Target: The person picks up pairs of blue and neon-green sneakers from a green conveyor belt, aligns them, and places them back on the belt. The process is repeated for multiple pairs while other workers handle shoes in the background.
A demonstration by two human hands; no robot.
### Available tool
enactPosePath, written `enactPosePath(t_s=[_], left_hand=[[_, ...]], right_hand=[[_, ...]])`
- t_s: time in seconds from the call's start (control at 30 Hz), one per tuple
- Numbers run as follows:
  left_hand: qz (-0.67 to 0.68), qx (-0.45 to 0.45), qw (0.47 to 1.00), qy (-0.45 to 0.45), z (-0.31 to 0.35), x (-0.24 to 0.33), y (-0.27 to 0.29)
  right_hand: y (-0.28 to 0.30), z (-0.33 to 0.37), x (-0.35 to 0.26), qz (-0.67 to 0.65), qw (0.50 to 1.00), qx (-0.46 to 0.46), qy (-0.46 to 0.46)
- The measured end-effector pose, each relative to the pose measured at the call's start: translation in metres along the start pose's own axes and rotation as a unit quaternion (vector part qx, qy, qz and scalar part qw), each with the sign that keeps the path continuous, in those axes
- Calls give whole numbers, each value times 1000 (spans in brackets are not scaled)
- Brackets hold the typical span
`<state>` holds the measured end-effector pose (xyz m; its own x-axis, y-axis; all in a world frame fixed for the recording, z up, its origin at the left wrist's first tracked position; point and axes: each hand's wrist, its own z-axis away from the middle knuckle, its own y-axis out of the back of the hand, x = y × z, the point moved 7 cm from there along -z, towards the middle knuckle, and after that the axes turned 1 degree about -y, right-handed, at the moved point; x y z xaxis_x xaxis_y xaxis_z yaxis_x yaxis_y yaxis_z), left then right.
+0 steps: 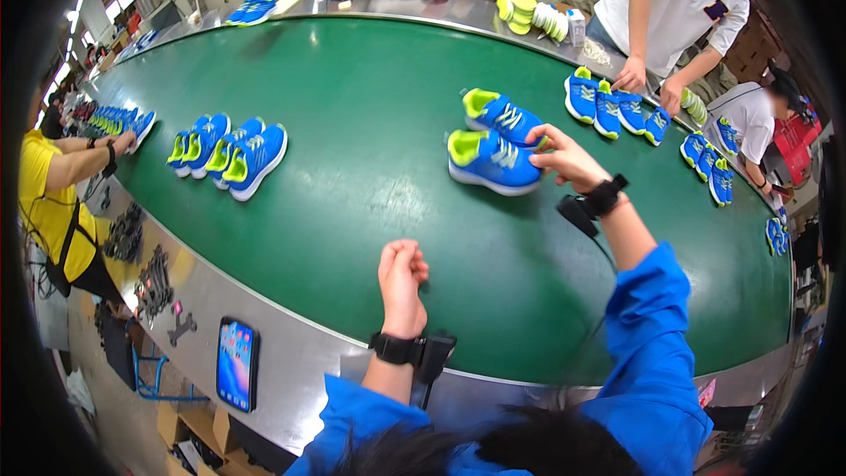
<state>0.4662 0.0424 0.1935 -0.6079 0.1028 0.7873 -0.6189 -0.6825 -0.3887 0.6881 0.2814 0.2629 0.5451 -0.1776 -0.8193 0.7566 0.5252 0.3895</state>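
Observation:
Two blue sneakers with lime-green linings and white soles lie side by side on the green belt, the near sneaker (495,163) and the far sneaker (500,115). My right hand (568,161) reaches over from the right with its fingers bent closed at their toes, thumb by the near one and forefinger by the far one. Above the belt's near side, my left hand (403,286) is curled into a loose fist, apart from any shoe. I see nothing in it.
More blue sneakers (256,161) sit left on the green belt (370,79); another row (617,108) lies far right, by a co-worker's hands (650,84). A phone (236,364) lies on the near metal ledge. A person in yellow (60,176) works at the left.

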Motion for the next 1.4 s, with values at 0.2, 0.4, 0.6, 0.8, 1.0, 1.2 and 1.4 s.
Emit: enactPosePath(t_s=[0.2, 0.4, 0.6, 0.8, 1.0, 1.2, 1.4], left_hand=[[-237, -5, 958, -162, -3, 18, -10], [-339, -225, 901, -149, 29, 2, -64], [-355, -243, 889, -154, 31, -14, -71], [-400, -242, 867, -170, 21, -42, -77], [-184, -254, 946, 79, 31, -36, -73], [-52, -336, 923, 179, 54, -53, -84], [-101, -305, 926, 197, 63, -49, -90]], right_hand=[[-23, 93, -40, 219, 953, -127, 164], [20, 125, 3, 118, 981, 9, 154], [-1, 193, 97, -130, 981, 114, -83], [-78, 181, 127, -193, 954, 223, -49], [-71, 173, 126, -412, 894, 175, 27], [-73, 175, 129, -513, 855, 74, 0], [-76, 179, 122, -513, 858, 22, 4]])
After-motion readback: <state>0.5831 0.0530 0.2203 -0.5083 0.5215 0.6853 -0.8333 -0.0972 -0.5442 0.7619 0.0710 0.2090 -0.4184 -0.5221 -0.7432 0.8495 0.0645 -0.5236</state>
